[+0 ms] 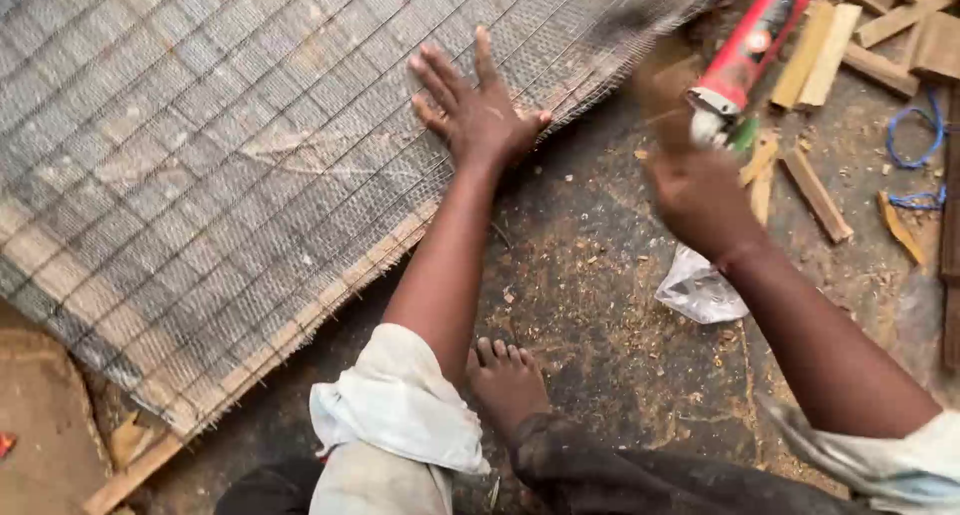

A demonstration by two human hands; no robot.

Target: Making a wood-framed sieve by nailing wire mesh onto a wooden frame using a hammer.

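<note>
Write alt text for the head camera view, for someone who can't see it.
A person's left hand presses flat on a wire mesh panel lying on a dusty floor, while the blurred right hand is beside a red power tool. Wood scraps lie nearby.

The left hand (478,107) lies flat, fingers spread, on the wire mesh (230,145), close to the mesh's near edge. The mesh is stretched over a wooden frame (330,305) that lies tilted across the floor (590,305) and spreads away to the left of that hand. The right hand (700,190) is raised and blurred, well apart from the left, so its grip cannot be told. Just beyond it lies a red power tool (752,43). A crumpled plastic bag (697,290) sits right below the right wrist. Wood offcuts (820,193) and a blue cord (912,135) lie to its right. A bare foot (508,380) rests between the two forearms.
</note>
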